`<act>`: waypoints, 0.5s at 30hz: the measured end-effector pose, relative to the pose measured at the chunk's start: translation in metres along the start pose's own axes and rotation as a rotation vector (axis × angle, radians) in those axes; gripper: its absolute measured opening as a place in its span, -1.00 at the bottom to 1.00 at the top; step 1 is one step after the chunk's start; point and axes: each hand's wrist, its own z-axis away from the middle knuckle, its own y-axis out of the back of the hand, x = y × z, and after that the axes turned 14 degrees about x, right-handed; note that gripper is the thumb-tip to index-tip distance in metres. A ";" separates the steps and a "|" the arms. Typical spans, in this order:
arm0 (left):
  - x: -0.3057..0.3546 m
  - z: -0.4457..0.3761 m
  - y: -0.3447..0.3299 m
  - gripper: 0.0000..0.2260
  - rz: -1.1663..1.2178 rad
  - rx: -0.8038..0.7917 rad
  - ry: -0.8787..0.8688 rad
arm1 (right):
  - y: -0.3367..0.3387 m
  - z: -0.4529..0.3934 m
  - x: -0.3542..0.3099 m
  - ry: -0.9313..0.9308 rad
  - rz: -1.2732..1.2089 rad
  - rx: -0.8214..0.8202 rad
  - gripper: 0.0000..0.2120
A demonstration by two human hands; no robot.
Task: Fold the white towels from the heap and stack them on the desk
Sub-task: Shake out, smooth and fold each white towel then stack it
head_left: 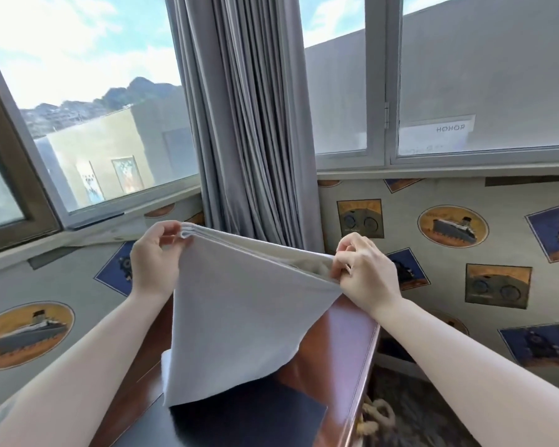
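The left hand (155, 262) is up in the air, and its thumb and fingers pinch one top corner of a white towel (239, 317). The right hand (365, 272) is up too, a bit lower, and its curled fingers pinch the other top corner. Both arms are bare and reach forward. The towel is folded over, so a few layers show along the top edge between the two hands. It hangs down from the hands and gets narrower toward the bottom. Its low end comes down over the table (346, 343), which is shiny red-brown wood. I cannot tell if the towel touches the table. A little bit of more white cloth (166, 359) peeks out behind the towel's left side. A dark blue flat thing (271, 414) lies on the table just under the towel. Behind the table hangs a grey curtain (249, 124), with windows (88, 91) on both sides of it. The wall (433, 285) under the windows has pictures of ships and trains.
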 end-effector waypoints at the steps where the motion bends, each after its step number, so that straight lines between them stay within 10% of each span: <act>1: 0.000 0.000 -0.001 -0.85 -0.004 0.010 0.012 | -0.001 -0.001 0.000 0.007 0.011 -0.004 -0.75; 15: 0.010 0.005 -0.006 -0.83 -0.036 0.025 -0.007 | -0.013 -0.010 0.008 0.292 -0.033 -0.275 -0.71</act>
